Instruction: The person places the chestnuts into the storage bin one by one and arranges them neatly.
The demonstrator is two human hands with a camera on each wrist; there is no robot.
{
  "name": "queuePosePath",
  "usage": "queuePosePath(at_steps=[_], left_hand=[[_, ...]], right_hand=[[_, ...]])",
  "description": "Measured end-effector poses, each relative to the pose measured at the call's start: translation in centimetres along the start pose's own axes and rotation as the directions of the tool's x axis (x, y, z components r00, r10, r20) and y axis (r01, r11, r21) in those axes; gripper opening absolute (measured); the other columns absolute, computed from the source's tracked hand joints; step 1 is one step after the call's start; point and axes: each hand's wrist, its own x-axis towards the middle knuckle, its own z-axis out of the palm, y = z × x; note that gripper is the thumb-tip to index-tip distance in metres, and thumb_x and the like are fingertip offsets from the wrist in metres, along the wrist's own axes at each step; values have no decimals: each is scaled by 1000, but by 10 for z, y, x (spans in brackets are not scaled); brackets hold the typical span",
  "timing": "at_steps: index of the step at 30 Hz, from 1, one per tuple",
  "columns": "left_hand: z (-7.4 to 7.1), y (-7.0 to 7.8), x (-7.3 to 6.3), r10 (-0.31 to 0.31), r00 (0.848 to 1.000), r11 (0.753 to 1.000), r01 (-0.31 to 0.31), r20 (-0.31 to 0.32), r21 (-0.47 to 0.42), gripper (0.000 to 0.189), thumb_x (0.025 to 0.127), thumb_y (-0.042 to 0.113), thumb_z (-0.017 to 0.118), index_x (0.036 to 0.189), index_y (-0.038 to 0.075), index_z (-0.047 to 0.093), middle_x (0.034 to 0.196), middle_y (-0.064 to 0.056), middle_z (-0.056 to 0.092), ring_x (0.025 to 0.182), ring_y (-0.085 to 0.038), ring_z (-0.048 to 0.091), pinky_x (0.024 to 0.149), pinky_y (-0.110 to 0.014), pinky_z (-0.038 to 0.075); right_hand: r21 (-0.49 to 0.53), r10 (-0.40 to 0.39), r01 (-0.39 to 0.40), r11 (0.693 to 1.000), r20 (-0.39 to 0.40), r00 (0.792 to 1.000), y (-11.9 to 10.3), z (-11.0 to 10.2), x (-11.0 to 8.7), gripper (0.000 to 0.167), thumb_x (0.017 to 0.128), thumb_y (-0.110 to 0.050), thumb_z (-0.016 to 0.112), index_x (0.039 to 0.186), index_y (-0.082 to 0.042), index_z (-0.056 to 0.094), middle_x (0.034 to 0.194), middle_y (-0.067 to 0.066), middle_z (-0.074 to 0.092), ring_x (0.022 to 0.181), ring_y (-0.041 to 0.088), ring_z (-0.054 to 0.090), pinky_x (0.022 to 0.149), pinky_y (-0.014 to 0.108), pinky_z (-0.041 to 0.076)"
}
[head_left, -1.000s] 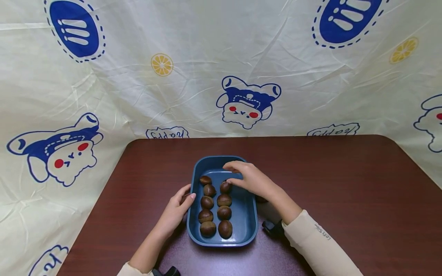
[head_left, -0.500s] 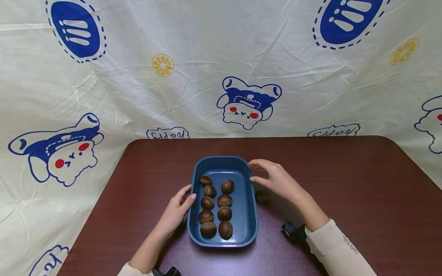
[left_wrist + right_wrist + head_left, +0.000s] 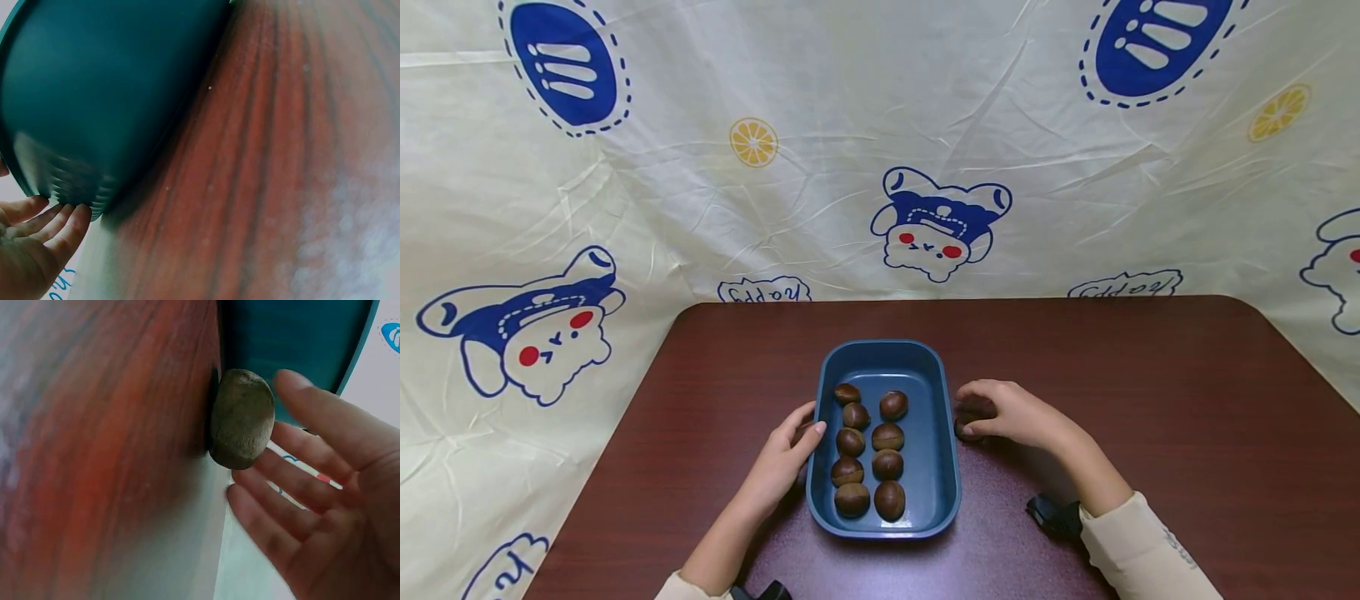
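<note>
Nearest me, my left hand [image 3: 782, 462] rests with relaxed fingers [image 3: 59, 228] against the left wall of the blue tray [image 3: 942, 467]. Nine chestnuts [image 3: 887, 436] lie inside it in two rows. Just right of the tray, my right hand [image 3: 1011, 412] cups over a loose chestnut [image 3: 242, 419] on the surface [image 3: 1150, 400]; fingers uncurled, not yet gripping.

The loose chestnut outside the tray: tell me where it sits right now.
In the head view the loose chestnut lies on the table just right of the blue tray, under the right hand; the right wrist view shows it beside the tray's wall.
</note>
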Motion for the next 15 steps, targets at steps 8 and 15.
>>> queuePosePath(at_steps=[8, 15], left_hand=[[0, 0, 0, 10, 1000, 999, -10, 5, 33, 46, 93, 22, 50, 132, 1, 39, 123, -21, 49, 108, -32, 51, 86, -42, 43], [0, -1, 1, -2, 1000, 999, 2, 1, 32, 46, 93, 23, 51, 132, 3, 39, 123, -18, 51, 108, -30, 51, 85, -41, 44]], right_hand=[[-32, -16, 18, 999, 63, 998, 4, -1, -2, 30, 76, -10, 71, 103, -1, 60, 96, 4, 60, 85, 18, 56, 73, 36, 48], [-71, -29, 32, 997, 48, 998, 6, -1, -2, 26, 76, -8, 70, 100, -1, 62, 93, 3, 60, 82, 17, 56, 71, 34, 48]])
